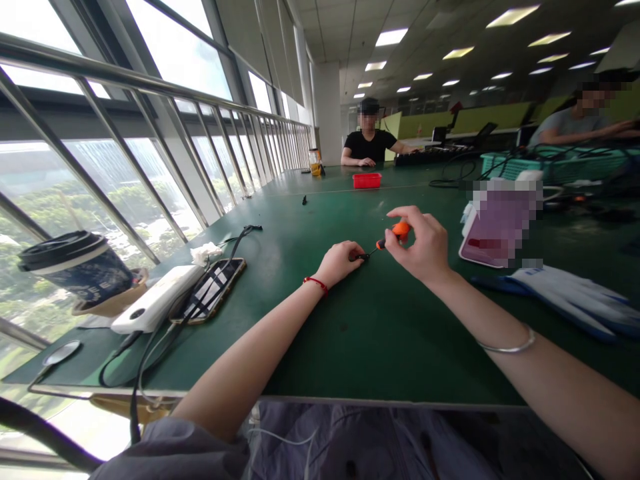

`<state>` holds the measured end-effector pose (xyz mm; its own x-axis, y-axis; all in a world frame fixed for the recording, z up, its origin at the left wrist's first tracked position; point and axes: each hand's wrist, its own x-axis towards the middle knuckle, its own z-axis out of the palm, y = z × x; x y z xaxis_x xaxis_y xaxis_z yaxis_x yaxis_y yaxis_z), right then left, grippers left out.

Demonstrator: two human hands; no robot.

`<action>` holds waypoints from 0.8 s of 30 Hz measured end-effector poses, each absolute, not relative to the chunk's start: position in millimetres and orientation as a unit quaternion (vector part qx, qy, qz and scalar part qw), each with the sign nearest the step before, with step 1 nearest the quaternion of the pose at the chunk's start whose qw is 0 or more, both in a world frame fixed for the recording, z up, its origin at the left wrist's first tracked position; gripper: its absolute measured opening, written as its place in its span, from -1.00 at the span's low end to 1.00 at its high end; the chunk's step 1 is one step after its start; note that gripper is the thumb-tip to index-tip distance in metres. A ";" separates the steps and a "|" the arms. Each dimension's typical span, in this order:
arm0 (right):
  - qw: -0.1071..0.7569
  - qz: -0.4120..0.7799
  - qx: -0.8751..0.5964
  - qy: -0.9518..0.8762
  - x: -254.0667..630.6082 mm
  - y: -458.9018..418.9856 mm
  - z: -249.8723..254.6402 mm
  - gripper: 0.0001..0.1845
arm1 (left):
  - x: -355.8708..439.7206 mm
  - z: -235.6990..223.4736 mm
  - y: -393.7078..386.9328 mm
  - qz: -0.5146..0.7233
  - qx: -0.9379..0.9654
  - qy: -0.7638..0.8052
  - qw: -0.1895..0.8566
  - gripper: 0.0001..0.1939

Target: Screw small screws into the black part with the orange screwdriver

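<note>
- Left hand (340, 263): fingers nearly closed in a low pinch on a small dark part (359, 257), close to the green table (350, 347). Whether the part itself touched the surface could not be told.
- Right hand (425, 243): thumb and curled fingers around the orange-and-black handle of a screwdriver (401, 229); index finger arched up, apart from the thumb. Contact on the far side of the handle was hidden.
- Screwdriver lay slanted, its thin shaft running down toward the left hand, tip at or just beside the part. Seating of the tip could not be made out.
- Part sat in front of the torso, between the red box (367, 181) and the near table edge.
- Judgement, technique: shaft in line with the fastening point, light steady pressure and small turns of the handle seemed the best method.
- Judgement, support: a firm left pinch, braced on the table with fingertips out of the tip's path, was called for; a tilted shaft risked slipping or twisting the part.
</note>
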<state>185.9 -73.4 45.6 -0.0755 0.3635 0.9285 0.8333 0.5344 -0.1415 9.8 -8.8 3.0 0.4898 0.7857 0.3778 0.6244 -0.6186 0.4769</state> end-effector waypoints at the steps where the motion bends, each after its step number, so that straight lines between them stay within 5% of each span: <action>1: 0.531 -0.221 -0.415 -0.705 185.6 -73.9 46.1 -0.78 | 9.9 3.4 -9.0 0.290 0.852 0.413 0.140 -0.85; 11: 0.531 -0.235 -0.423 -0.695 185.5 -71.7 43.8 -0.86 | 10.4 2.7 -9.0 0.294 0.852 0.413 0.127 -0.83; 16: 0.542 -0.235 -0.383 -0.710 184.4 -73.2 46.2 -0.72 | 10.4 3.4 -10.7 0.297 0.852 0.412 0.127 -0.79; 20: 0.543 -0.249 -0.399 -0.695 184.5 -72.1 45.4 -0.91 | 10.6 3.6 -10.6 0.294 0.851 0.417 0.127 -0.79; 24: 0.541 -0.247 -0.405 -0.695 185.6 -71.6 44.4 -0.87 | 10.7 4.9 -11.4 0.290 0.850 0.422 0.128 -0.80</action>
<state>185.6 -71.6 44.4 -0.0867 0.2960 0.9513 0.8294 0.5503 -0.0956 10.7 -11.4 4.9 0.4769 0.7906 0.3841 0.6424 -0.6117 0.4617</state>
